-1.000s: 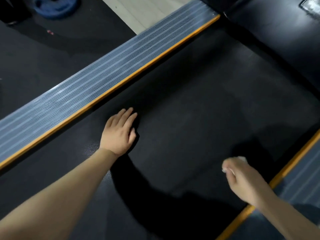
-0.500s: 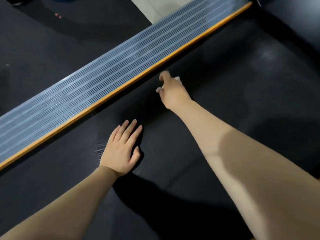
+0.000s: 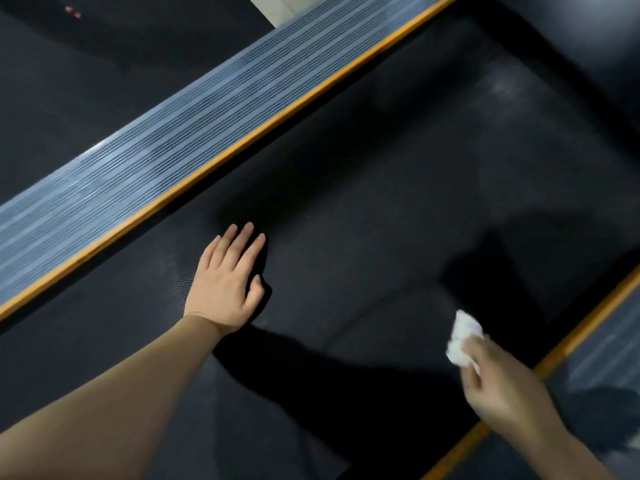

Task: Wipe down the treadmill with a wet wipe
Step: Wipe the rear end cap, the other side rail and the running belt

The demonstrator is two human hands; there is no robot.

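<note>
I see the belt (image 3: 363,220) running lower left to upper right between its ribbed rails (image 3: 194,133). My left hand (image 3: 227,285) lies flat on it, fingers straight. My right hand (image 3: 498,386) pinches the crumpled wipe (image 3: 462,341) near the right rail.

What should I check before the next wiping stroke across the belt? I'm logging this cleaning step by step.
1. Wipe in hand: ok. The right hand grips the white wet wipe.
2. Wipe touching the treadmill belt: cannot tell; the hand is blurred.
3. Bracing: ok. The left hand rests flat on the belt, fingers straight.
4. Stroke path: ok. Bare belt lies between the wipe and the far ribbed side rail; the left hand sits off to one side.
5. Wipe still wet: cannot tell.
6. Near side rail wiped: cannot tell.
</note>
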